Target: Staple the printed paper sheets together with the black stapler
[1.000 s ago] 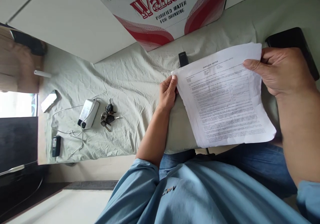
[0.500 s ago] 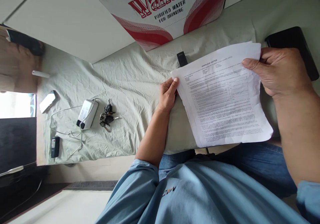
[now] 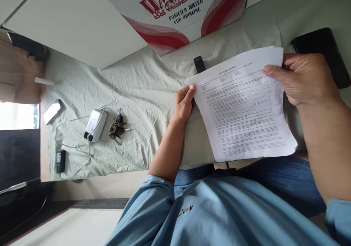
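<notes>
Above the bed's near edge, both hands, left hand (image 3: 183,104) and right hand (image 3: 301,78), pinch a white printed paper sheaf (image 3: 242,108); a dark key bunch (image 3: 117,127) lies well left, and a small black, perhaps plastic, object (image 3: 199,63) peeks behind.

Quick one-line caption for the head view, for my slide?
Both hands, left hand and right hand, hold a stack of printed papers over a sheet-covered surface, keys lying nearby.

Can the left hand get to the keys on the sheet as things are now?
Probably yes, once it lets go. The left hand grips the papers at their corner. The keys lie to its left on the open sheet, with nothing between.
</notes>
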`<state>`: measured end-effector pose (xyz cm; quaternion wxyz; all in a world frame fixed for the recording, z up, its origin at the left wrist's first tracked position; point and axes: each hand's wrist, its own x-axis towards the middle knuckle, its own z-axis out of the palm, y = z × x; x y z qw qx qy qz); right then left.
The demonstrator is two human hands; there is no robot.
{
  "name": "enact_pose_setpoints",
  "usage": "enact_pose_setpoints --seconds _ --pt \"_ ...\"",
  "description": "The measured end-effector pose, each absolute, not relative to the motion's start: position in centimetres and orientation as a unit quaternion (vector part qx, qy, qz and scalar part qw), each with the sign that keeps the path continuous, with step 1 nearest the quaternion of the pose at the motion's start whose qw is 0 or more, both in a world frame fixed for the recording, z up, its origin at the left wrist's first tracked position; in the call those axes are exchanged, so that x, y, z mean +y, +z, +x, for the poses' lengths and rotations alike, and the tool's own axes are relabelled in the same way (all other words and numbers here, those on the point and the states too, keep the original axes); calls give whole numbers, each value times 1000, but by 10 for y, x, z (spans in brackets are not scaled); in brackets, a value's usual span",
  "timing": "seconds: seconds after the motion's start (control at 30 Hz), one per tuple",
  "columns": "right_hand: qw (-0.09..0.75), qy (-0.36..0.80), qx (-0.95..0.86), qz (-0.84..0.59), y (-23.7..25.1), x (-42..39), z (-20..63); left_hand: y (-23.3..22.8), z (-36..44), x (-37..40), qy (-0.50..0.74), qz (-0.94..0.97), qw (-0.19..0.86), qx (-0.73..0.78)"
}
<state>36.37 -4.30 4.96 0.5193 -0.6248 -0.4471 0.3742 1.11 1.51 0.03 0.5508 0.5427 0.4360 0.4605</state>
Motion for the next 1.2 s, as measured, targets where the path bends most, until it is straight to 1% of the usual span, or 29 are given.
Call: enact_pose_setpoints --seconds 0.17,0.27,0.4,0.8,0.93,1.07,1.13,1.2 --pt "526 343 -443 -640 50 -42 361 0 10 16 456 542 545 448" --pt "548 292 -452 -640 47 -39 362 2 11 14 462 545 533 453" --pt "554 229 -472 -646 42 -34 367 5 14 11 465 548 525 455" --pt "594 277 -454 -604 34 -34 359 9 14 8 456 567 526 441" --pt "582 292 -455 -607 34 -34 358 7 14 9 454 557 529 451" --pt "561 336 -428 -624 40 -38 353 6 14 10 458 557 522 456" --pt "524 342 -436 -647 42 -41 352 6 14 10 458 561 515 459" --pt "473 308 -474 -676 42 -42 355 6 14 10 459 565 509 458"
